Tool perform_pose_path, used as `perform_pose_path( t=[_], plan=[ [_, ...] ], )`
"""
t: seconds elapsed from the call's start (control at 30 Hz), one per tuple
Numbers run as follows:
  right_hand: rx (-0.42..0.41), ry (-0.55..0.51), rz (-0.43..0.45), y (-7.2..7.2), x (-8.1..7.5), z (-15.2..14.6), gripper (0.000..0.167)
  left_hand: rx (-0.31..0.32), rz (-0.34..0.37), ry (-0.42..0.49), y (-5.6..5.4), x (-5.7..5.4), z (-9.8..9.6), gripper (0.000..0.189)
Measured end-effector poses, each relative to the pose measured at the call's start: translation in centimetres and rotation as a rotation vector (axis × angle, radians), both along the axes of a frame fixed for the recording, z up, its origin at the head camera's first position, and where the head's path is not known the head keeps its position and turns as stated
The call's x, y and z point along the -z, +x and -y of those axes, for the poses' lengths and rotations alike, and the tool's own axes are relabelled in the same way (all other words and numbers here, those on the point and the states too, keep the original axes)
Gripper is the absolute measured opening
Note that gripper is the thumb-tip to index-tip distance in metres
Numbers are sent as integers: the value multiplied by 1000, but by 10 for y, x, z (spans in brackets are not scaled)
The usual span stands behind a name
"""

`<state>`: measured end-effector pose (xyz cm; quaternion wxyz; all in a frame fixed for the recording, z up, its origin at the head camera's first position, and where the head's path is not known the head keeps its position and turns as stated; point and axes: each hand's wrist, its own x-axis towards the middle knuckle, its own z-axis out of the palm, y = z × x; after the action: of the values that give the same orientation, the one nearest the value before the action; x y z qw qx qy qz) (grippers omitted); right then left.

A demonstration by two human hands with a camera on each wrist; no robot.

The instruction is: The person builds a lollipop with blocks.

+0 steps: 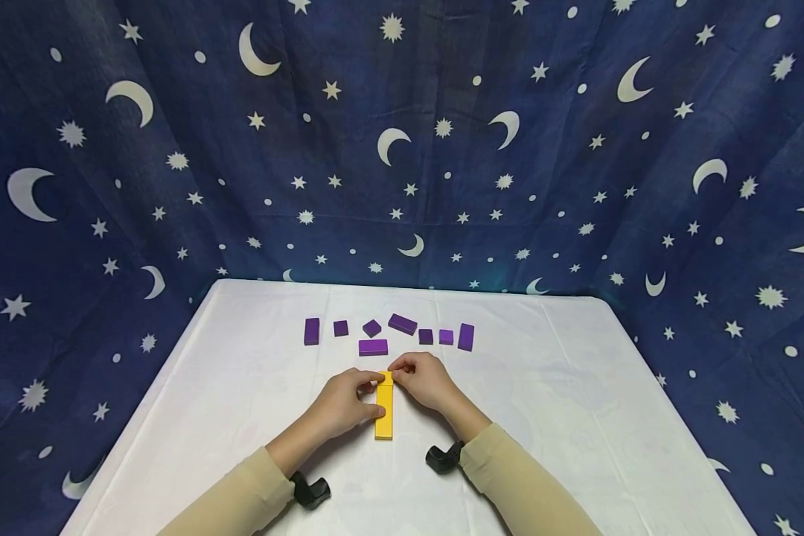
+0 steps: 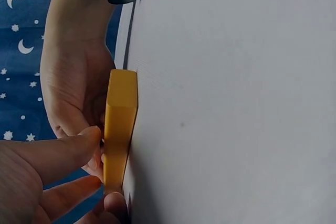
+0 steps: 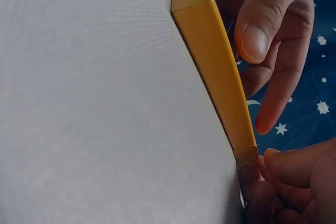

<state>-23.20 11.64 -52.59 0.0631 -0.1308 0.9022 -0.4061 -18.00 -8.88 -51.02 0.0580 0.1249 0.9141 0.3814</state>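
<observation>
A long yellow block [image 1: 384, 417] lies on the table, pointing away from me. At its far end sits a small yellow block [image 1: 386, 377], lined up with it. My left hand [image 1: 344, 402] is along their left side, thumb over the long block's edge and forefinger reaching the small one. In the right wrist view, this left hand [image 3: 278, 40] has loosely extended fingers beside the long block. My right hand [image 1: 427, 378] pinches the small block at its far right corner with thumb and forefinger. In the right wrist view, the right thumb [image 3: 294, 166] meets that block's end.
Several purple blocks lie in a loose row beyond my hands, among them an oblong one [image 1: 373, 348] closest to the yellow pair and another [image 1: 465, 337] at the right end. White cloth [image 1: 576, 417] covers the table. A starry blue curtain [image 1: 348, 149] surrounds its back and sides.
</observation>
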Motion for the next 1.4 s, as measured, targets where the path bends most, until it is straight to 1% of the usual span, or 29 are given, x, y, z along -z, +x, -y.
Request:
perform_pose_path(
  t=[0.3, 0.47, 0.87, 1.13, 1.4],
  plan=[
    [1, 4, -5, -1, 2, 0, 11, 8, 6, 6, -5, 2, 0, 58],
    [1, 4, -10, -1, 2, 0, 10, 6, -6, -2, -6, 4, 0, 59],
    [7, 3, -10, 0, 0, 2, 10, 0, -5, -20, -6, 5, 0, 58],
    [11, 5, -5, 0, 2, 2, 10, 1, -10, -23, -6, 5, 0, 58],
    [2, -23, 13, -1, 0, 0, 10, 4, 3, -31, -7, 4, 0, 57]
  ],
)
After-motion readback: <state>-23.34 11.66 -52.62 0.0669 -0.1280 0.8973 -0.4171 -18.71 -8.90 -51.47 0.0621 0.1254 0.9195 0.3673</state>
